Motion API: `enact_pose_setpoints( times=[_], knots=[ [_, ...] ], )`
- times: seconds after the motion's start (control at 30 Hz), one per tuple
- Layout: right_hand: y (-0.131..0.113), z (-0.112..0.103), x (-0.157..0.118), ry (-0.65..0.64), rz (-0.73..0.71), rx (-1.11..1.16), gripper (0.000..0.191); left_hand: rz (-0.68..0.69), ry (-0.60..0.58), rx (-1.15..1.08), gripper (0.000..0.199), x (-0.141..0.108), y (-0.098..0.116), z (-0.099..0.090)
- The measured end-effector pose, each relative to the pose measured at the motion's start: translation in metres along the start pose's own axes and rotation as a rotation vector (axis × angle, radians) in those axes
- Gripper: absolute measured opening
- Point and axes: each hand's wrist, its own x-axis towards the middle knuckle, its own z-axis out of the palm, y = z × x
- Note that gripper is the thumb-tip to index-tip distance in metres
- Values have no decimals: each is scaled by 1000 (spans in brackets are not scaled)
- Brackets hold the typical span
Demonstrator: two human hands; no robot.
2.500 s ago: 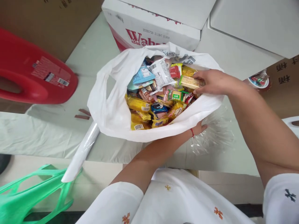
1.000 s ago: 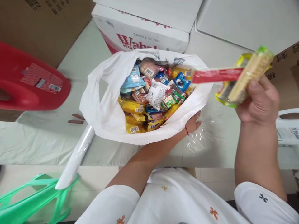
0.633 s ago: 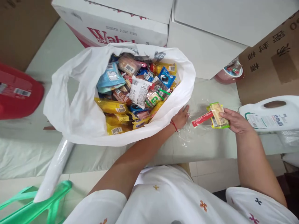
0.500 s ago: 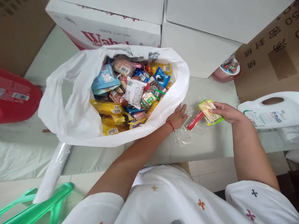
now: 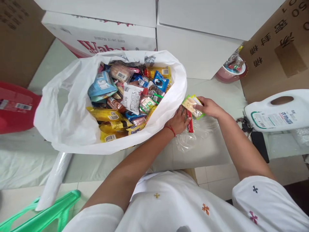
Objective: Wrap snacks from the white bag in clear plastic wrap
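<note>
**Cracker packet (image 5: pixel 189 104) pinched in right hand (image 5: pixel 209 107), beside the left**

Cracker packet: above the table, just right of the big white bag's rim, next to the left-hand fingers. Clear wrapper, green and yellow edges, tilted.

Right hand: thumb on top of the packet, fingers curled under, firm pinch on its right end.

Red stick packet (image 5: pixel 190 124): runs down from below the crackers, near the left thumb. Upper end hidden, so can't tell if the right hand has it too.

Left hand (image 5: pixel 178 121): palm down, fingers extended, thumb apart, red string at the wrist, ring on one finger. Sits over the clear plastic film (image 5: pixel 187 143); can't tell whether it grips any.

White bag (image 5: pixel 178 77): left of both hands, mouth wide, full of wrapped snacks. On top: a white packet (image 5: pixel 131 96) mid-pile, light blue packet (image 5: pixel 102 83) at left, blue packet (image 5: pixel 161 81) at right, yellow packets (image 5: pixel 106 114) along the near left side.

Further out: Behind the bag, a carton with red lettering (image 5: pixel 101 35); plain white box (image 5: pixel 193 53) next to it. Right side: tub of small packets (image 5: pixel 230 72), brown carton (image 5: pixel 287 48), white jug (image 5: pixel 280 111) with keys (image 5: pixel 245 125) and a black flat object (image 5: pixel 260 146) near it. Left side: red container (image 5: pixel 16 109); plastic roll (image 5: pixel 53 183) sticking out past the table edge, above a green stool (image 5: pixel 48 216).
</note>
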Motion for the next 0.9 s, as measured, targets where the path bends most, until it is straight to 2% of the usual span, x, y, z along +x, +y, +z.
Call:
enact_pose_setpoints(
  times=[0.13, 0.23, 0.27, 0.33, 0.4, 0.47, 0.63, 0.9],
  knots=[
    [5, 5, -16, 315, -63, 1, 62, -27, 0, 20, 74, 0, 0, 3],
    [13, -3, -29, 512, -19, 213, 61, -39, 12, 24, 72, 0, 0, 4],
    [16, -5, -33, 523, 15, 309, 59, -40, 17, 27, 72, 0, 0, 4],
    [21, -4, -43, 460, 112, 456, 54, -41, 22, 28, 72, 0, -1, 5],
    [25, 4, -50, 352, 217, 514, 53, -43, 8, 19, 74, 1, -1, 4],
    [27, 17, -53, 317, 273, 498, 54, -46, -9, 5, 74, 1, -1, 4],
    [23, 47, -51, 350, 246, 398, 53, -46, 10, 5, 70, 1, -1, 5],
    [7, 60, -54, 413, 257, 508, 48, -41, 39, 2, 65, 1, -3, 4]
  ],
)
